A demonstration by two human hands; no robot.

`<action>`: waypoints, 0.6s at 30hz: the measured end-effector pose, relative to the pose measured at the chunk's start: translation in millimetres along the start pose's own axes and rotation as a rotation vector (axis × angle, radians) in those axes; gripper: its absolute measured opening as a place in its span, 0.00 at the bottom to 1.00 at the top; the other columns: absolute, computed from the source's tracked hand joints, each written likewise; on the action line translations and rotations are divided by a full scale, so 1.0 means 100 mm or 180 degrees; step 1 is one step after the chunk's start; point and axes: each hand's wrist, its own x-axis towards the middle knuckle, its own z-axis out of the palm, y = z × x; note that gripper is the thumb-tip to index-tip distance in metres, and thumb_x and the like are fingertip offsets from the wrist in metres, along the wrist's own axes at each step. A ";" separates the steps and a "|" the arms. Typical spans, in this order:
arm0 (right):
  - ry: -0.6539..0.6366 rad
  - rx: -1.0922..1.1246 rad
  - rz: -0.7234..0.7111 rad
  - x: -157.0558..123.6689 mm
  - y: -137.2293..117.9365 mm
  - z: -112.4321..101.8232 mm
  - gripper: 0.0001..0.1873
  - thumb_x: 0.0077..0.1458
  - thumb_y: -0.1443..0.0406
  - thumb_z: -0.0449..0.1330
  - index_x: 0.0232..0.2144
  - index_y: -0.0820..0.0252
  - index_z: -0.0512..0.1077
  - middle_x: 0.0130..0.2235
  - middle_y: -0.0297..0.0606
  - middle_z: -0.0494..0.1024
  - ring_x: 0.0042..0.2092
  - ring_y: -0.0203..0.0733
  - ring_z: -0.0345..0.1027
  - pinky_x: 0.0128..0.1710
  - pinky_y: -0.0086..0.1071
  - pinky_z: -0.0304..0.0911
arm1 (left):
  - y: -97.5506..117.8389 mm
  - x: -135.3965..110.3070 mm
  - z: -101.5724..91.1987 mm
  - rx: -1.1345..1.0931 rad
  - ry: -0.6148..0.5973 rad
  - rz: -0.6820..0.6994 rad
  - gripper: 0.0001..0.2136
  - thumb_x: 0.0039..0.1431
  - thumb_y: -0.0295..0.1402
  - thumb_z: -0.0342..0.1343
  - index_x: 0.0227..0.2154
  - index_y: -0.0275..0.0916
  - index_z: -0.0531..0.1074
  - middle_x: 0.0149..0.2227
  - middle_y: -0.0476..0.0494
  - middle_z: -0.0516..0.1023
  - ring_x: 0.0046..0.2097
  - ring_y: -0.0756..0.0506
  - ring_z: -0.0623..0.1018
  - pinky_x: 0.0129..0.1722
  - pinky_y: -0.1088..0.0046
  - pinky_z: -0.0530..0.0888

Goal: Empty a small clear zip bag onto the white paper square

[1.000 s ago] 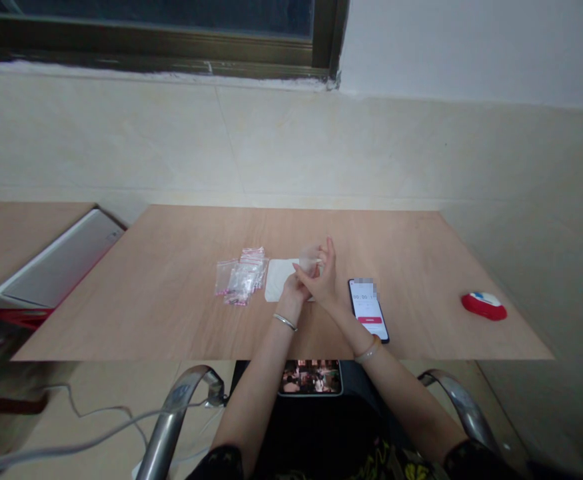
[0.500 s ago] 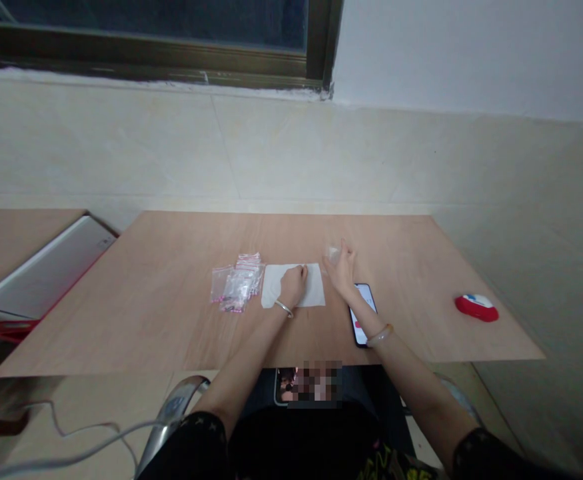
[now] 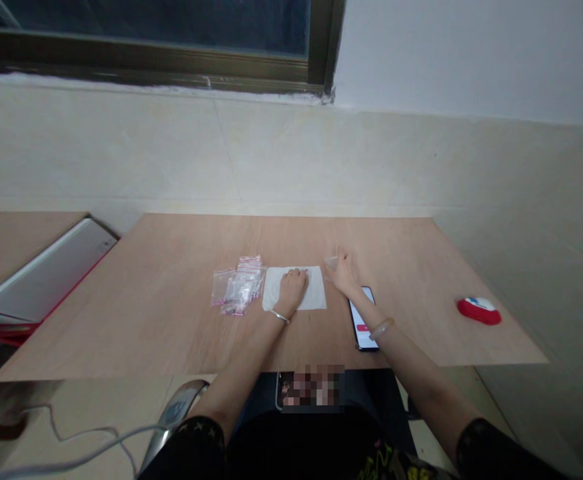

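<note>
Lap: a device with a lit screen [image 3: 311, 390] lay on my dark clothing, its picture blurred out.
Beside me: a chrome chair arm [image 3: 174, 408] stood on my left, with a pale cable [image 3: 88, 437] trailing past it.
Left hand: my left hand [image 3: 291, 291] lay palm down on a white paper sheet [image 3: 314, 290], its fingers bunched on the surface; I cannot tell whether they pinched it.
Right hand: my right hand [image 3: 344, 273] reached just past the sheet's right edge, fingers spread a little, touching a small clear plastic piece [image 3: 330, 262]; I cannot tell whether they held it.
Handling: the sheet looked thin and soft, best lifted by an edge. The clear piece seemed light and likely slippery, best taken between fingertips.
Wrists: a silver bangle [image 3: 280, 317] sat on my left, a pale jade bangle [image 3: 381, 328] on my right.
Tabletop: a plywood table [image 3: 146, 320] carried a phone [image 3: 362, 320] near my right hand, a pile of small zip bags [image 3: 238, 287] left of the sheet, and a red computer mouse [image 3: 479, 311] far right.
</note>
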 end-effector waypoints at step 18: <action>-0.0122 -0.1274 -0.0666 0.16 0.30 0.03 0.26 0.58 0.57 0.52 0.58 0.58 0.62 0.64 0.49 0.58 0.66 0.49 0.46 0.64 0.48 0.39 | 0.02 -0.10 -0.08 0.0000 0.0224 -0.0031 0.15 0.65 0.33 0.41 0.44 0.37 0.71 0.47 0.33 0.73 0.51 0.38 0.69 0.49 0.60 0.62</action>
